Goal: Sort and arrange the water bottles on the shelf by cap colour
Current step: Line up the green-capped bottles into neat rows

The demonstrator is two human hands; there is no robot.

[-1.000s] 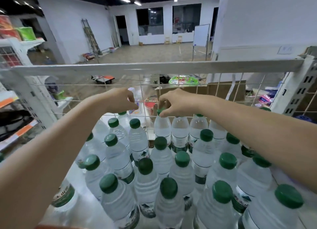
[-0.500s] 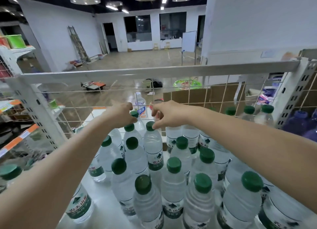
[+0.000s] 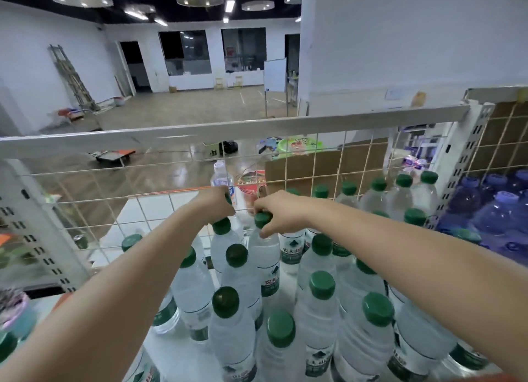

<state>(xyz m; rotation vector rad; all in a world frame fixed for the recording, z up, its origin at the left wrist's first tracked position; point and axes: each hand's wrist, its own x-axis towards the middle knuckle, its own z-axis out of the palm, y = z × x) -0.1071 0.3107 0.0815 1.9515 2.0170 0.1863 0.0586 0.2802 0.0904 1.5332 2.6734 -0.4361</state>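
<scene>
Several clear water bottles with green caps stand packed on the white shelf (image 3: 177, 350). My right hand (image 3: 281, 213) pinches the green cap of one bottle (image 3: 264, 256) near the back of the group. My left hand (image 3: 215, 206) grips the neck of a neighbouring green-capped bottle (image 3: 221, 243) just to its left, close to the wire mesh back. Both forearms reach in from the bottom corners over the front bottles. A row of green-capped bottles (image 3: 377, 194) lines the back right.
A white wire mesh (image 3: 314, 164) with a top rail closes the shelf's back. A perforated upright (image 3: 460, 164) divides off blue bottles with blue caps (image 3: 497, 210) on the right. Cardboard and a red-lidded tub sit behind the mesh. Another shelf unit stands at the left.
The view has shifted, bringing the blue bottles at the right into sight. Both hands stay on their bottles near the mesh, and the gripped bottles have moved leftward relative to the group.
</scene>
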